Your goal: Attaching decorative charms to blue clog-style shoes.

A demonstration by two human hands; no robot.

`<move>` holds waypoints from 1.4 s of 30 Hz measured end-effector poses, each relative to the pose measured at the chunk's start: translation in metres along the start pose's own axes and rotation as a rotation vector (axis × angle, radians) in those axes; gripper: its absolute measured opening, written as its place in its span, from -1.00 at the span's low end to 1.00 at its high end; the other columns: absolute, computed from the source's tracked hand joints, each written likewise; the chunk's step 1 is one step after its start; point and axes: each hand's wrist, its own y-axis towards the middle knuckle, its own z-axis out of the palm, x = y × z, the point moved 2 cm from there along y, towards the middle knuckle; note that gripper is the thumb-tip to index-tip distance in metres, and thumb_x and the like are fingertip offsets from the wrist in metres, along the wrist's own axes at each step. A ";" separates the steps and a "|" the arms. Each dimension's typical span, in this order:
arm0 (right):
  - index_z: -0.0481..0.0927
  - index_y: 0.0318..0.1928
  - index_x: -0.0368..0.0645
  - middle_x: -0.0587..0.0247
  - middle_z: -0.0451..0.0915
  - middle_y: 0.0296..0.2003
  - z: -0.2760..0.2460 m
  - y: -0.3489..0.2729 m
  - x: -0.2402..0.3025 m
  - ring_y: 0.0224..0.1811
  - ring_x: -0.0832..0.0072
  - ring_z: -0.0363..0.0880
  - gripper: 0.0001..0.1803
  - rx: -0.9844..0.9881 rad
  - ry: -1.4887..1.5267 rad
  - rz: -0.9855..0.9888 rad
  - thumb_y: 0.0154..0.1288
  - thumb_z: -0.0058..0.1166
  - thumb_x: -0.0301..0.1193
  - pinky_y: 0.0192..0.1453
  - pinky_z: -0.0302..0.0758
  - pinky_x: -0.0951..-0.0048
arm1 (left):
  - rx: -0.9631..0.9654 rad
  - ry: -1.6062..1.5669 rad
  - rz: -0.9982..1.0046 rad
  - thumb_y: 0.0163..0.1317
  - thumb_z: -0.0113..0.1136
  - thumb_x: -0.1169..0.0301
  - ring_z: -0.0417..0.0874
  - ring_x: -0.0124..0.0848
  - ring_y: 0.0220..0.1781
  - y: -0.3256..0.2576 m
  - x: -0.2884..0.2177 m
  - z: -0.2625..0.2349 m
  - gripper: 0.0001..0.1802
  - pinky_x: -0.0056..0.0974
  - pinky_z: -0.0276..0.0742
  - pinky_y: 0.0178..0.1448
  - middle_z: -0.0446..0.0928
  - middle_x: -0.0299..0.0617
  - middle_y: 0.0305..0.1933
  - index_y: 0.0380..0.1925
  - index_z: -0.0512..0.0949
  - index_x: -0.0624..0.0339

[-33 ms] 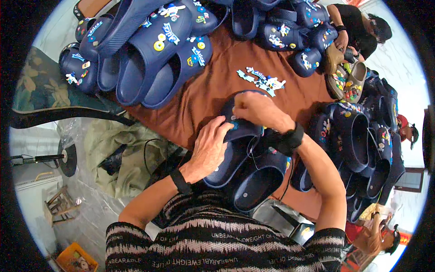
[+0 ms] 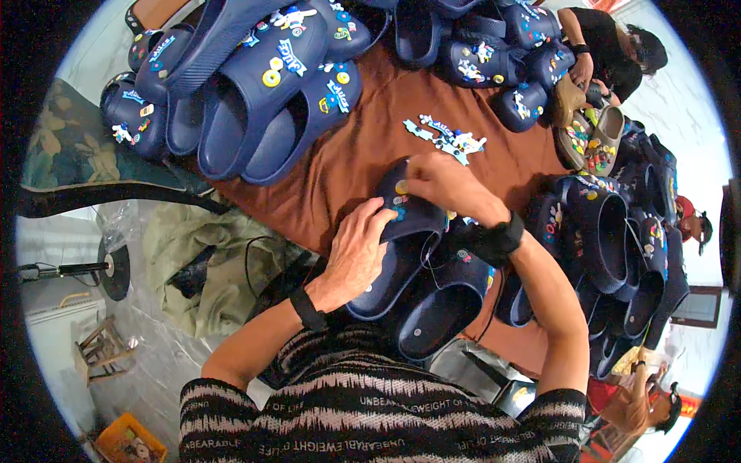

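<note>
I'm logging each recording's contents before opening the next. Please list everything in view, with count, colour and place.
Worked-on clog: one, navy, at the hands
Neighbouring clog: one, navy, lower centre
Other navy clogs: many, overlapping, uncountable; upper left, top, right
Brownish clogs: at least two, grey-brown, upper right
Loose charms: several, mostly white and blue, on the cloth
Cloth: one, brown, centre
Patterned panel: one, dark green, left
Fabric heap: one, olive, left
Stool: one, brown, lower left
Crate: one, orange, bottom left
Other people: at least three, one in black, right side
Wristbands: two, black, one per wrist
Left hand: one, bare, against the worked-on clog
Right hand: one, bare, curled over its front
</note>
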 end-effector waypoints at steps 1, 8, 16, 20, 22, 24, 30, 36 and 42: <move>0.66 -0.27 -0.23 -0.05 0.69 -0.33 -0.006 -0.009 -0.007 -0.23 0.04 0.69 -0.73 -0.164 0.020 -0.029 0.26 0.20 -0.25 -0.11 0.58 0.10 | -0.004 -0.029 0.007 0.13 0.26 0.59 0.34 0.12 0.39 0.000 0.000 0.001 -0.35 0.05 0.28 0.46 0.28 0.13 0.38 0.27 0.32 0.21; 0.65 -0.21 -0.25 -0.08 0.70 -0.26 -0.024 -0.058 -0.056 -0.17 -0.05 0.68 -0.76 -0.257 0.068 0.194 0.33 0.11 -0.31 -0.08 0.58 0.08 | 0.024 0.044 0.007 0.16 0.30 0.53 0.36 0.07 0.37 0.012 -0.008 -0.004 -0.30 0.03 0.28 0.46 0.31 0.08 0.36 0.32 0.29 0.22; 0.68 -0.13 -0.20 -0.11 0.69 -0.21 -0.001 -0.084 -0.064 -0.08 -0.06 0.66 -0.76 -0.249 0.035 0.140 0.37 0.05 -0.33 0.00 0.58 0.09 | 0.056 0.081 0.023 0.07 0.29 0.65 0.34 0.06 0.39 0.015 -0.008 0.001 -0.28 0.03 0.28 0.45 0.31 0.05 0.35 0.29 0.31 0.20; 0.63 -0.16 -0.34 -0.07 0.69 -0.30 -0.021 -0.103 -0.063 -0.23 0.13 0.71 -0.79 -0.415 0.243 0.107 0.38 0.04 -0.43 -0.10 0.57 0.23 | 0.055 0.036 0.003 0.08 0.26 0.68 0.30 0.06 0.44 0.014 -0.007 0.002 -0.26 0.03 0.26 0.47 0.28 0.06 0.38 0.31 0.29 0.18; 0.62 -0.14 -0.36 -0.03 0.68 -0.34 -0.024 -0.125 -0.065 -0.29 0.32 0.67 -0.80 -0.458 0.268 0.259 0.39 0.03 -0.46 -0.16 0.55 0.32 | 0.058 0.010 -0.005 0.13 0.23 0.65 0.26 0.09 0.46 0.013 -0.005 0.000 -0.28 0.03 0.21 0.51 0.25 0.09 0.41 0.34 0.27 0.20; 0.61 -0.14 -0.36 0.01 0.66 -0.37 -0.018 -0.153 -0.069 -0.32 0.38 0.63 -0.80 -0.521 0.305 0.274 0.40 0.03 -0.46 -0.19 0.54 0.34 | 0.027 0.027 0.045 0.17 0.21 0.62 0.24 0.10 0.47 0.010 -0.008 0.001 -0.30 0.05 0.18 0.52 0.24 0.11 0.41 0.34 0.27 0.21; 0.59 -0.06 -0.36 0.13 0.64 -0.37 0.036 -0.230 -0.055 -0.30 0.48 0.56 -0.77 -0.680 0.465 0.407 0.42 0.05 -0.44 -0.17 0.52 0.40 | -0.037 0.017 0.243 0.29 0.13 0.53 0.38 0.09 0.36 -0.013 -0.035 -0.020 -0.53 0.04 0.26 0.47 0.38 0.17 0.28 0.21 0.42 0.35; 0.44 0.30 -0.34 -0.05 0.47 0.25 0.053 -0.250 -0.020 0.32 0.18 0.44 -0.48 -0.664 0.590 0.509 0.42 0.08 -0.33 0.43 0.31 0.30 | 0.259 -0.075 0.088 0.33 0.21 0.33 0.40 0.14 0.34 -0.044 -0.053 -0.006 -0.37 0.02 0.31 0.43 0.38 0.25 0.30 0.33 0.32 0.40; 0.35 0.42 -0.16 -0.08 0.21 0.47 0.039 -0.187 -0.040 0.55 -0.02 0.10 -0.40 -0.505 0.237 0.142 0.49 -0.04 -0.16 0.59 0.02 0.11 | 0.429 0.083 0.021 0.28 0.26 -0.03 0.43 0.18 0.30 -0.026 -0.067 0.013 -0.02 0.06 0.37 0.36 0.33 0.37 0.32 0.40 0.11 0.52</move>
